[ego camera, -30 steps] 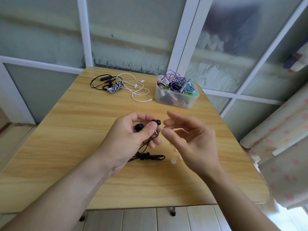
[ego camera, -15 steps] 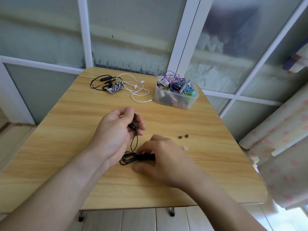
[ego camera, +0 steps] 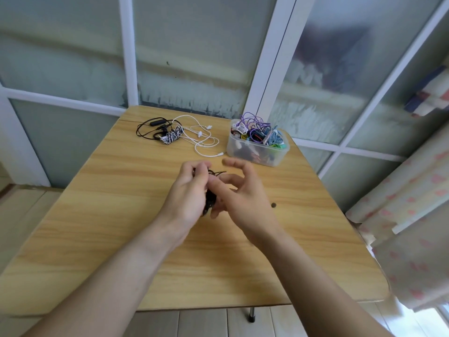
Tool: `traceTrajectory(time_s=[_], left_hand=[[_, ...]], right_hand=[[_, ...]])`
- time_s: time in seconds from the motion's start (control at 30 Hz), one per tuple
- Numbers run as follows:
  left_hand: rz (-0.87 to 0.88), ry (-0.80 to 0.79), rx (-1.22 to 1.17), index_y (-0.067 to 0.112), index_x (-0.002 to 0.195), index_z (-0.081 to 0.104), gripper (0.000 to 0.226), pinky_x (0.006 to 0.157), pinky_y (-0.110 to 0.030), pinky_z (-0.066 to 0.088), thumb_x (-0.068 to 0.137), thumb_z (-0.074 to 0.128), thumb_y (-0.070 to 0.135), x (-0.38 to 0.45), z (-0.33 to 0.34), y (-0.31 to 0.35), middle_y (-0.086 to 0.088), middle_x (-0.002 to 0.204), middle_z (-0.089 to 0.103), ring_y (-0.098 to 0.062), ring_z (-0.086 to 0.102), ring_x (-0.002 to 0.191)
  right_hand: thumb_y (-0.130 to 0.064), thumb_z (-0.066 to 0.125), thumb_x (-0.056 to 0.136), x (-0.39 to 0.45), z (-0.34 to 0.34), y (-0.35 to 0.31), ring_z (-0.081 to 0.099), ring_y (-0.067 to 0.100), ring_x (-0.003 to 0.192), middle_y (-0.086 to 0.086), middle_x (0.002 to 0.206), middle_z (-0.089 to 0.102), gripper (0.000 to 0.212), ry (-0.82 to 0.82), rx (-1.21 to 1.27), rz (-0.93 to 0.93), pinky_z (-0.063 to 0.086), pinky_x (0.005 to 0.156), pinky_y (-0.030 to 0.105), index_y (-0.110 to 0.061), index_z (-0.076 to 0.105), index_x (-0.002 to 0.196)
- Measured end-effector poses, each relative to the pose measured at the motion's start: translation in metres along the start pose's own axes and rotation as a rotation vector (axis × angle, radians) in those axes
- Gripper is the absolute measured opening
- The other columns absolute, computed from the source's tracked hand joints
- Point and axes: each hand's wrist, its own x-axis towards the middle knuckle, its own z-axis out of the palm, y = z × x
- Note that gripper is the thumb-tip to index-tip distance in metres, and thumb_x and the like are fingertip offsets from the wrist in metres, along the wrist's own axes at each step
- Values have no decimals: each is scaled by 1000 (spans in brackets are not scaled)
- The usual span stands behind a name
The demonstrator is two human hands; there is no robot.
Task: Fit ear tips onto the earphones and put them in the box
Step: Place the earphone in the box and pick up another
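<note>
Both hands meet above the middle of the light wood-grain bench [ego camera: 121, 215]. Left hand [ego camera: 188, 190] is curled round a bundle of black wired earphones [ego camera: 210, 199], fingers closed over the top of it w/ a short bit of black cord poking out toward the far side. Right hand [ego camera: 245, 198] sits just beside it on the right, thumb and lower fingers touching the black bundle, index finger stretched out straight & upper fingers loosely spread; whether it really pinches the cord I can't tell, the spot is blurred and partly hidden by the left hand.

A small dark round ear tip [ego camera: 273, 205] lies on the bench right of the right hand, apart from it.

At the far right of the bench stands a clear rectangular plastic box [ego camera: 257, 154], open-topped, packed w/ tangled cables in purple, blue, green, red & black. Left of the box, a loose white wired earphone set [ego camera: 201, 139] sprawls on the wood, its plug end near the box wall. Further left, a black neckband-type earphone w/ thin looped cord [ego camera: 150, 128], and between the two a tight black-and-white striped cable bundle [ego camera: 172, 137] touching both.

Behind the bench: frosted glass panels in white frames [ego camera: 126, 52]. At right edge, pale curtain fabric w/ pink spots [ego camera: 413, 215].
</note>
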Motion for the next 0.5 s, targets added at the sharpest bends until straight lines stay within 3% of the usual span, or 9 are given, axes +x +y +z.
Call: traceTrajectory(time_s=[0.07, 0.13, 0.23, 0.33, 0.4, 0.5], left_hand=[[4, -49, 15, 16, 121, 51, 35, 55, -30, 42, 104, 30, 38, 2, 1, 2, -7, 92, 68, -22, 60, 78], [-10, -147, -7, 13, 126, 50, 49, 60, -30, 46, 102, 26, 47, 9, 1, 2, -6, 102, 71, -19, 64, 82], [-19, -228, -20, 11, 136, 45, 68, 91, -39, 50, 95, 31, 62, 17, 3, 8, -10, 125, 65, -23, 62, 112], [-17, -163, 5, 21, 146, 31, 63, 112, -45, 34, 97, 30, 61, 28, 3, 10, -3, 143, 48, -21, 50, 127], [-19, -80, 69, 22, 145, 31, 54, 111, -44, 35, 101, 24, 52, 34, 1, 10, -5, 136, 51, -21, 51, 122], [-59, -73, 95, 18, 131, 46, 49, 94, -40, 47, 102, 23, 49, 37, -2, 10, -10, 116, 62, -22, 61, 104]], right_hand=[[-13, 70, 89, 8, 0, 1, 63, 25, 53, 23, 94, 63, 51, -33, 10, -31, 58, 56, 40, -22, 47, 133], [-12, 68, 90, 17, 0, 1, 63, 25, 54, 30, 95, 63, 32, -33, -27, -63, 60, 57, 43, -17, 64, 121], [-9, 71, 88, 32, -2, -5, 63, 24, 56, 30, 91, 65, 15, 56, -45, -67, 60, 57, 49, -8, 72, 103], [-8, 72, 84, 63, -23, -23, 64, 24, 52, 11, 74, 68, 7, 209, -111, -113, 60, 58, 46, -12, 72, 89], [-21, 73, 77, 94, -47, -38, 70, 23, 62, -5, 69, 67, 5, 352, -279, -209, 60, 67, 48, -24, 73, 81], [-22, 69, 81, 138, -74, -55, 70, 20, 74, -9, 75, 66, 9, 405, -638, -299, 58, 77, 44, -25, 73, 88]])
